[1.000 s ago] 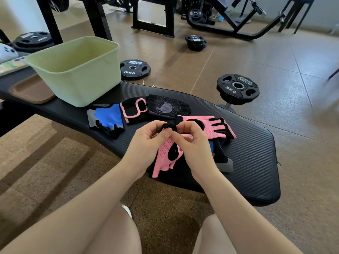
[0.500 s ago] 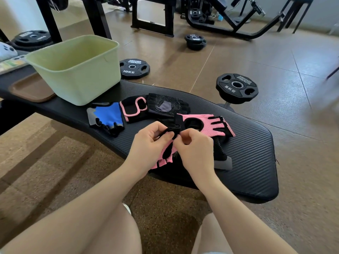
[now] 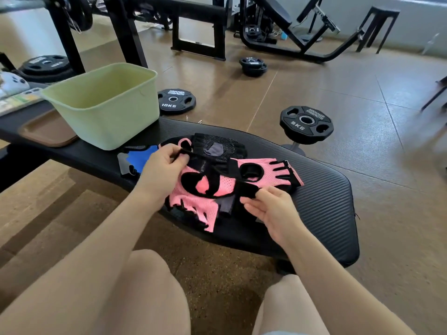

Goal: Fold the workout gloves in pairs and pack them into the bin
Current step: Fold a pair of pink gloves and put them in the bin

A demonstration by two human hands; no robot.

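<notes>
A pink mesh glove [image 3: 193,201] lies spread on the black bench pad [image 3: 321,197] in front of me. My left hand [image 3: 162,170] pinches its thin black strap at the glove's far left. My right hand [image 3: 271,206] pinches the black wrist tab at the glove's right side. A second pink glove [image 3: 271,171] lies just behind, fingers pointing right. A black glove with a grey patch [image 3: 217,147] and a blue glove [image 3: 139,157] lie farther back left. The light green bin [image 3: 108,117] stands on the bench at the left, and I see nothing inside it.
A brown tray [image 3: 46,130] lies left of the bin. Weight plates rest on the floor: a 10 kg one [image 3: 176,101] behind the bench and a 5 kg one [image 3: 307,124] on a stand to the right. Gym machine frames stand at the back.
My hands were together over the pink glove's strap; they have drawn apart, the left to the far left, the right to the right, opening the strap and spreading the glove flat.
</notes>
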